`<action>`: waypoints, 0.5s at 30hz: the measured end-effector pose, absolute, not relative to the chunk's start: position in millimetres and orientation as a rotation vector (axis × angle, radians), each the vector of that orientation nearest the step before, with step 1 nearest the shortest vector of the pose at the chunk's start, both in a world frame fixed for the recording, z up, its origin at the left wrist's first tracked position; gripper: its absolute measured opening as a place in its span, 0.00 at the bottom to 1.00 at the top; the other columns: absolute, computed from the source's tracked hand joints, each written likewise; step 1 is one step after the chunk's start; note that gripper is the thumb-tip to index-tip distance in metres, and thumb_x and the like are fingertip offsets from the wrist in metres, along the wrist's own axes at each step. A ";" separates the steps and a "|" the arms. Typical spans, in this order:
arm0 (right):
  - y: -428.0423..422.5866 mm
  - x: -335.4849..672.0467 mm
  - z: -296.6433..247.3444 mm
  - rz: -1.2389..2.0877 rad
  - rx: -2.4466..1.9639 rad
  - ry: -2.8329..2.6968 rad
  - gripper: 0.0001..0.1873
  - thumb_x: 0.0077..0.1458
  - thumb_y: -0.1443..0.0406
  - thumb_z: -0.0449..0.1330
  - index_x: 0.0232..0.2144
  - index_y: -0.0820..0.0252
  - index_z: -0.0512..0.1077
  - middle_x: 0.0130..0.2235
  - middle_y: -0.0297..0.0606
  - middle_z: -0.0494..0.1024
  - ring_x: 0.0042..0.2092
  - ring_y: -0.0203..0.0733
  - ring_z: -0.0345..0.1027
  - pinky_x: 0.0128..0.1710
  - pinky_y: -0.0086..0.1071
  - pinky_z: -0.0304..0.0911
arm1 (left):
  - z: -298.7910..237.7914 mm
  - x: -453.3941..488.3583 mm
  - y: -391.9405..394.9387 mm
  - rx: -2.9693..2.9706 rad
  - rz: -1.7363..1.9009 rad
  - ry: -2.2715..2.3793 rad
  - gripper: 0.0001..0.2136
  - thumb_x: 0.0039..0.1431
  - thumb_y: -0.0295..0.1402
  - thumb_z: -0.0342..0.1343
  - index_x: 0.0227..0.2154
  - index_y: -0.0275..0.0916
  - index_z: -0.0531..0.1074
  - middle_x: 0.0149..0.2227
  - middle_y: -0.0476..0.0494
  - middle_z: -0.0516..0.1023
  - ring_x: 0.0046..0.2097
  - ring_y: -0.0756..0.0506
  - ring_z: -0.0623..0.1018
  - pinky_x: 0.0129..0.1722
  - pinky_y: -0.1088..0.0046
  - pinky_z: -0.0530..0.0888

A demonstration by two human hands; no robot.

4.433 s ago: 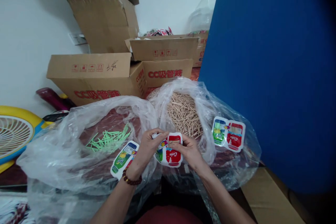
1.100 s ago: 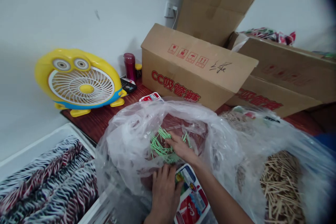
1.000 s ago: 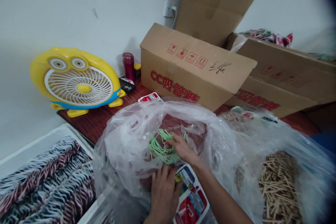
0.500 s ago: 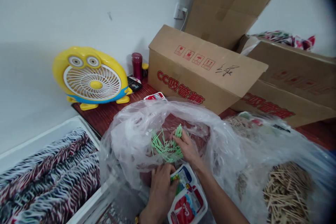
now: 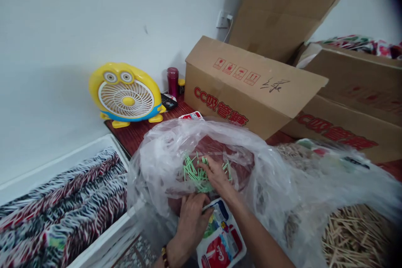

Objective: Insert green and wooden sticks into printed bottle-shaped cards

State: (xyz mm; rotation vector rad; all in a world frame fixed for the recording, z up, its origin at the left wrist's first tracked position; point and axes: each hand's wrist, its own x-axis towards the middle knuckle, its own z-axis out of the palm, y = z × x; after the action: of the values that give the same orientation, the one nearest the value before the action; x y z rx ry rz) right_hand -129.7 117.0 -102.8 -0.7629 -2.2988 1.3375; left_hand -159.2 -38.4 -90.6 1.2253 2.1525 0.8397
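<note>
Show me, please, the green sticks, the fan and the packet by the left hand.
Green sticks point(image 5: 197, 176): head view, middle of the pile.
Fan point(image 5: 128, 101): head view, its yellow hub.
Packet point(image 5: 216, 247): head view, its red Cola half.

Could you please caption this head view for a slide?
Right hand among thin green sticks in translucent plastic bag; left hand on flat red-and-green packet.

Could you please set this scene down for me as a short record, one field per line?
Right hand: fingers among the green sticks; grip unclear
Left hand: at the edge of the Cola packet
Green sticks: in an open clear plastic bag
Tan sticks: in plastic, far right
Table: yellow fan, carton
Lower left: white crate of striped items
</note>
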 end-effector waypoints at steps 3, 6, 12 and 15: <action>110.6 -135.1 -110.6 1.314 -0.728 -2.302 0.09 0.59 0.61 0.50 0.33 0.57 0.69 0.30 0.33 0.74 0.32 0.38 0.65 0.36 0.30 0.59 | -93.1 -159.5 -40.6 1.217 0.879 2.145 0.03 0.56 0.27 0.53 0.28 0.40 0.69 0.33 0.47 0.76 0.41 0.42 0.73 0.42 0.65 0.62; 106.7 -136.2 -117.1 1.427 -0.706 -2.156 0.12 0.59 0.59 0.51 0.34 0.59 0.71 0.33 0.34 0.75 0.35 0.38 0.67 0.38 0.30 0.60 | -95.5 -161.0 -42.0 1.217 0.926 2.106 0.03 0.56 0.26 0.52 0.29 0.39 0.69 0.33 0.47 0.76 0.41 0.42 0.73 0.42 0.65 0.62; 117.9 -132.2 -110.3 1.428 -0.789 -2.129 0.14 0.57 0.56 0.54 0.33 0.59 0.74 0.30 0.33 0.76 0.33 0.40 0.67 0.37 0.32 0.61 | -100.8 -163.6 -45.0 1.250 0.979 2.059 0.05 0.58 0.27 0.50 0.30 0.40 0.70 0.35 0.46 0.76 0.42 0.42 0.72 0.44 0.64 0.62; 123.6 -132.1 -103.9 1.424 -0.791 -2.152 0.14 0.55 0.55 0.55 0.29 0.57 0.75 0.29 0.33 0.77 0.32 0.40 0.67 0.34 0.32 0.61 | -103.2 -164.8 -46.6 1.246 0.998 2.046 0.05 0.59 0.27 0.49 0.30 0.39 0.69 0.34 0.46 0.75 0.41 0.43 0.72 0.44 0.64 0.62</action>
State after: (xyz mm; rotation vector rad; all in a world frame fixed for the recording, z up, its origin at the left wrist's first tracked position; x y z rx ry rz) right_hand -132.1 123.6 -103.9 -0.7908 -2.1524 1.4240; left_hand -164.8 -46.6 -103.2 1.2463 2.0457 0.9981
